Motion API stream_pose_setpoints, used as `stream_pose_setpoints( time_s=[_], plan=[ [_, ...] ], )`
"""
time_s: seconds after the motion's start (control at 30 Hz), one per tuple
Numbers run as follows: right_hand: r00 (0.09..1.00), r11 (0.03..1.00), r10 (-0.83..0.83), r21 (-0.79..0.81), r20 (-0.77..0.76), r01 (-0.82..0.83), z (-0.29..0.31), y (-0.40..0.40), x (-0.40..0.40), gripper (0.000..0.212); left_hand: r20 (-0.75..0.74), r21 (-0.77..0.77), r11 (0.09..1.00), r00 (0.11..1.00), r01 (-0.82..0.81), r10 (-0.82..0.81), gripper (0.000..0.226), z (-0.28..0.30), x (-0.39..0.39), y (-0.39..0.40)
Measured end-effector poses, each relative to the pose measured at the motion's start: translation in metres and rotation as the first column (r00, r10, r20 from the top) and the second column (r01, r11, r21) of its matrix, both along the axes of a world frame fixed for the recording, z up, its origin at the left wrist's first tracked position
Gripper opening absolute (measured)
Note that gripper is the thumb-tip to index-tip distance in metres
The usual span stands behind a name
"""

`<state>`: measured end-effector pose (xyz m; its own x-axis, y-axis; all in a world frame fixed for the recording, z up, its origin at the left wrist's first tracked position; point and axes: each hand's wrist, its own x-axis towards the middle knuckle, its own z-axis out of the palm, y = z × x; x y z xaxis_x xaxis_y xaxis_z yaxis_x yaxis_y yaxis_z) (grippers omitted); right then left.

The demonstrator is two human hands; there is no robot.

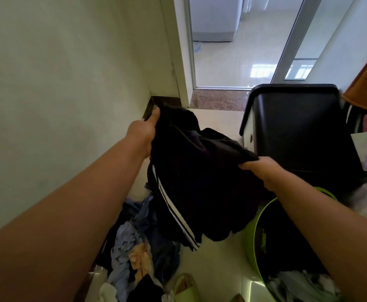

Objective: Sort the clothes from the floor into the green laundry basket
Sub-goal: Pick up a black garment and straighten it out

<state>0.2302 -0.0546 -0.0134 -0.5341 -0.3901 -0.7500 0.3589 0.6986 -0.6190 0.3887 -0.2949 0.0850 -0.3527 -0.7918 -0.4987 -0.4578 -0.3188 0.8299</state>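
Matt black cloth with smooth white stripes makes up the garment [200, 188]. The green laundry basket [252, 234] looks like glossy plastic. Pale floor tiles [217, 271] shine; the dark cabinet [298, 127] is smooth, dull-finished.

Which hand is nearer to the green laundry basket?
Right. The right hand holds the black garment just above the green plastic laundry basket; the left hand is farther away.

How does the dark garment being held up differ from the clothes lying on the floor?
The black garment is one piece, lifted and stretched between the left hand and right hand; the floor pile is many pieces, crumpled and lying loose. The black garment is dark with white side stripes; the floor pile mixes pale blue, peach, white and dark cloth. Neither is yet in the green basket.
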Motion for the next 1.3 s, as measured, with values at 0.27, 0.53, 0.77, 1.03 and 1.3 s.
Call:
stream_pose_setpoints(
  time_s=[0.27,0.53,0.77,1.03,1.3],
  plan=[
    [1.0,0.947,-0.02,-0.321,-0.003,0.018,0.031,-0.017,-0.047,0.038,0.325,-0.284,0.723,0.773,0.629,-0.545,0.031,-0.021,0.047,-0.018],
    [0.301,0.301,0.947,0.626,-0.109,-0.719,0.051,-0.049,-0.034,0.051,0.979,-0.005,0.165,0.039,0.986,-0.201,0.027,-0.062,0.055,0.022],
    [0.796,0.766,0.55,0.531,-0.253,-0.361,0.02,-0.046,0.001,0.031,0.785,-0.032,0.832,0.529,0.554,-0.322,0.029,-0.082,0.04,0.022],
    [0.602,0.7,-0.585,-0.035,0.543,0.713,0.018,-0.065,0.031,0.033,0.075,0.459,0.865,0.98,-0.2,0.187,0.048,-0.093,0.025,0.033],
    [0.832,0.841,-0.098,-0.401,0.546,0.362,0.016,-0.061,0.019,0.06,-0.193,0.254,0.868,0.902,0.426,-0.386,0.036,-0.085,0.039,0.02]
  ],
)
